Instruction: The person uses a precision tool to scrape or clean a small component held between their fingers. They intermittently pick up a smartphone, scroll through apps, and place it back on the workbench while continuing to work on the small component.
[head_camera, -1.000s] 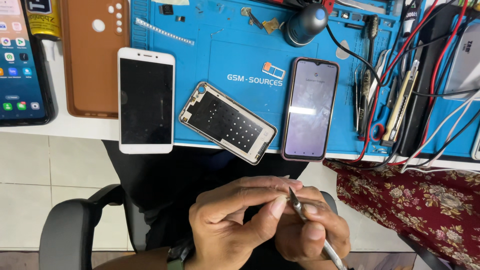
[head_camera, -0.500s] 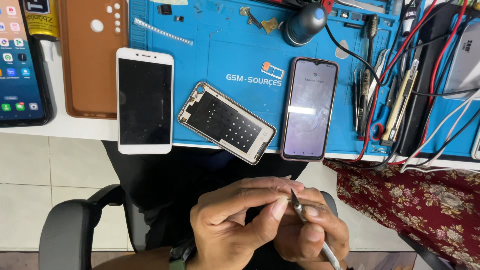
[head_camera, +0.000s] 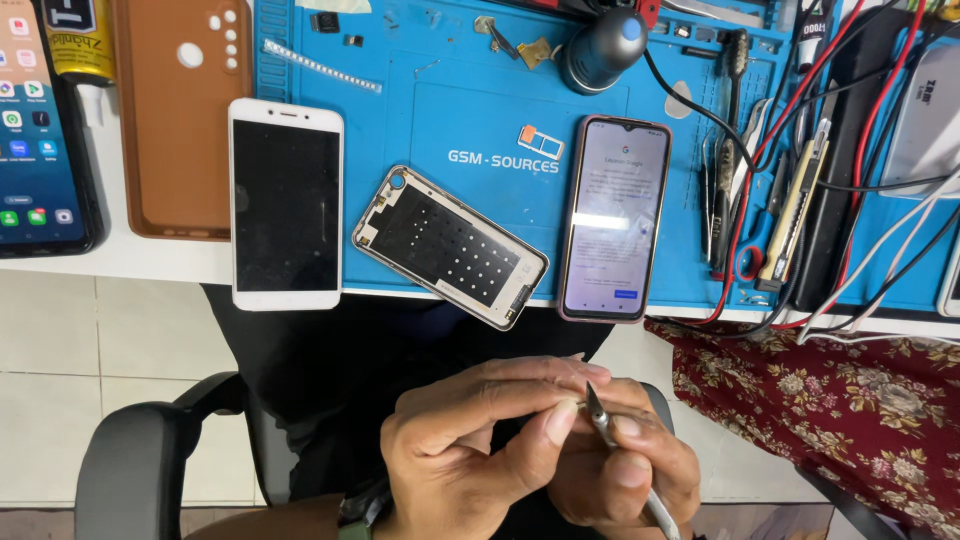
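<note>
- Hands low in frame, over lap, well below the near edge of the blue work mat (head_camera: 420, 120)
- Left hand (head_camera: 470, 450): thumb and forefinger pressed together in a pinch at the tip of the tweezers; whatever sits between them is too small to make out
- Right hand (head_camera: 625, 470): fingers curled round the shaft of the metal tweezers (head_camera: 610, 430), gripping them like a pen, point aimed up toward the left thumb
- Tweezers lie between the two hands, tip touching the left fingertips, tail running down and right out of frame
- On the mat, near edge: open phone back frame (head_camera: 450, 245), dark inner face with rows of pale dots, lying tilted
- Just right of that frame: phone with lit screen (head_camera: 615, 215), upright, face up
- Left of the mat's near corner, overhanging the table edge: white phone (head_camera: 287, 200) with dark screen
- Further left of the mat: brown phone case (head_camera: 180, 110), then a dark phone with icons showing (head_camera: 35, 120)
- Right side of the mat: red and white cables (head_camera: 850, 200), loose hand tools, a rounded dark scope head (head_camera: 600, 45) at the far edge
- Judgement on handling: work looks fine-scale, so keep both wrists braced together, hold tweezer pressure light and steady, keep the point angled away from the thumb pad
- Working over the lap risks a dropped part vanishing into dark cloth; bringing the hands over the mat would be safer
</note>
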